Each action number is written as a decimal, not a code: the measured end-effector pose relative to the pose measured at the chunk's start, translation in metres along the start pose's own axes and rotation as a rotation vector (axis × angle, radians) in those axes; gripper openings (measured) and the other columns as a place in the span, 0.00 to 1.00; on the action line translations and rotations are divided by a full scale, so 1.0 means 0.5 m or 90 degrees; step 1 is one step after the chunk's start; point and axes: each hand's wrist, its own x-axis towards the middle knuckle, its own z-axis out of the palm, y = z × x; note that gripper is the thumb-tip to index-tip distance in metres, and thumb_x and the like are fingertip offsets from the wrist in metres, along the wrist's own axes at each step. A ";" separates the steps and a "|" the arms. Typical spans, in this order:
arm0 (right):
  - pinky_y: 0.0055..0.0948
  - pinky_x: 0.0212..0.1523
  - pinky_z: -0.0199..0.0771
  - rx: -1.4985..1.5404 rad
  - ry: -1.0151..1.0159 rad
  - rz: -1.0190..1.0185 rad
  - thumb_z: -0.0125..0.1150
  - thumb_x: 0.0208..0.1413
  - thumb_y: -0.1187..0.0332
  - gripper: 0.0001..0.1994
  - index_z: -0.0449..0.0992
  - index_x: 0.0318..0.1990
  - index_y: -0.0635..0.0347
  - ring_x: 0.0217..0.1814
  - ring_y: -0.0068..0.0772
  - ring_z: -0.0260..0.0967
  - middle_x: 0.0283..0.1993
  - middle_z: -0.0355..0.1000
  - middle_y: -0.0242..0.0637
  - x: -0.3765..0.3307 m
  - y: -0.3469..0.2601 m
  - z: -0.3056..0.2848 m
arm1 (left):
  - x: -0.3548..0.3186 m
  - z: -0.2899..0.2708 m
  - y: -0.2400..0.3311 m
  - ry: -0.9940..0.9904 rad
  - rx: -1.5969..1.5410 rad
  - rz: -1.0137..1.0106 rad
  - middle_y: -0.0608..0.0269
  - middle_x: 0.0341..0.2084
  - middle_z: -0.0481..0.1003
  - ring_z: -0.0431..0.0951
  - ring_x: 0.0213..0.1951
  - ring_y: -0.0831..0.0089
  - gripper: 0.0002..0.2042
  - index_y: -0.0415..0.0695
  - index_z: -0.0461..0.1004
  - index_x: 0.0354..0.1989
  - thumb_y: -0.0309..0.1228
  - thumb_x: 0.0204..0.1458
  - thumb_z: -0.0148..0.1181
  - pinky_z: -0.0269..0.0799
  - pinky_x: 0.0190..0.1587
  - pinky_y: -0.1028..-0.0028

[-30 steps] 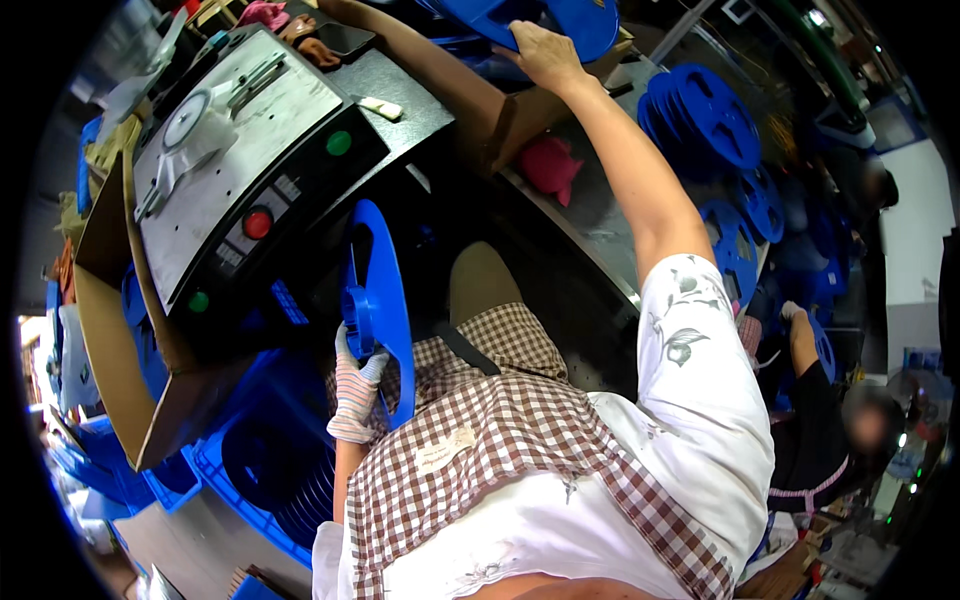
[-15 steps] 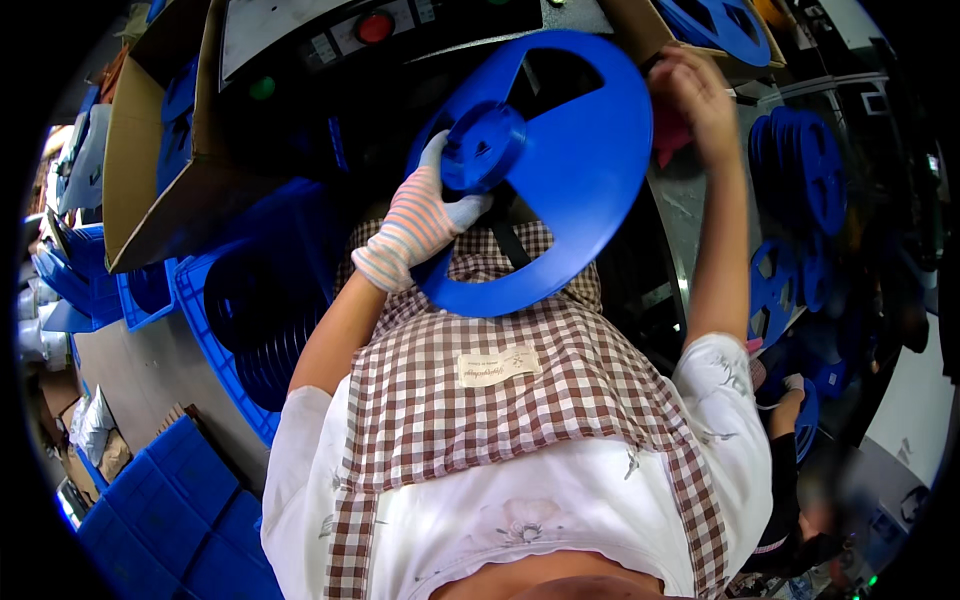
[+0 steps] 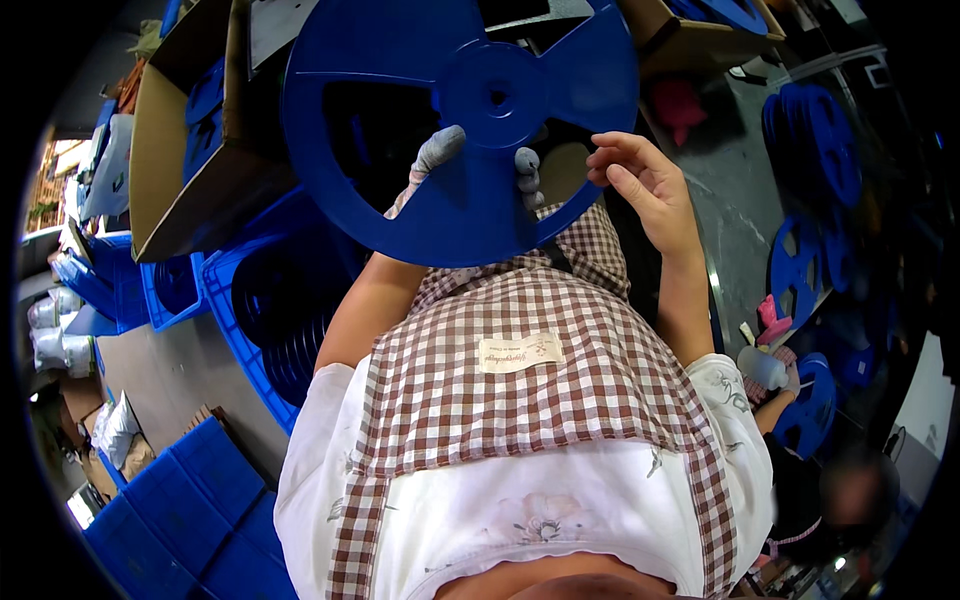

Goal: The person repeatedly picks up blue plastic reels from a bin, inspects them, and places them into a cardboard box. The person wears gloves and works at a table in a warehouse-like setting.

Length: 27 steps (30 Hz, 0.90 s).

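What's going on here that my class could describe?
A person in a checked apron holds a blue reel with the gloved left hand, whose fingers show through its openings. The bare right hand, half open, is at the reel's right rim; contact is unclear. A blue crate of dark discs stands at left.

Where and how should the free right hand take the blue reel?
Probably the lower-right rim of the blue reel, from the right: it is a narrow band beside an opening, likely easy to wrap. The right hand is open close by, while the left hand straddles the lower spoke.
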 end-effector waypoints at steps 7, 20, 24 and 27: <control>0.23 0.47 0.73 -0.060 -0.065 -0.052 0.57 0.59 0.72 0.13 0.74 0.51 0.64 0.44 0.24 0.73 0.40 0.75 0.36 0.027 -0.038 0.031 | -0.015 0.028 0.007 -0.056 -0.127 -0.031 0.42 0.49 0.71 0.71 0.54 0.50 0.28 0.41 0.59 0.62 0.45 0.58 0.50 0.61 0.62 0.52; 0.37 0.60 0.63 -0.148 0.004 -0.042 0.68 0.35 0.60 0.51 0.47 0.71 0.55 0.59 0.39 0.63 0.54 0.63 0.42 0.073 0.015 0.147 | 0.006 0.085 0.004 0.281 0.902 0.221 0.49 0.46 0.73 0.74 0.49 0.58 0.29 0.41 0.64 0.57 0.35 0.46 0.67 0.71 0.51 0.66; 0.35 0.63 0.58 -0.039 0.035 -0.022 0.69 0.37 0.61 0.53 0.42 0.72 0.52 0.62 0.38 0.60 0.56 0.62 0.39 0.103 0.051 0.181 | 0.022 0.089 0.055 0.355 1.037 0.093 0.56 0.40 0.74 0.76 0.43 0.68 0.27 0.42 0.68 0.52 0.39 0.45 0.70 0.73 0.47 0.70; 0.34 0.60 0.60 0.060 0.093 -0.068 0.63 0.51 0.48 0.44 0.49 0.69 0.58 0.57 0.33 0.61 0.57 0.61 0.39 0.135 0.103 0.167 | -0.015 0.111 0.105 0.227 1.166 0.132 0.47 0.42 0.74 0.75 0.47 0.53 0.33 0.40 0.65 0.57 0.43 0.45 0.69 0.72 0.50 0.65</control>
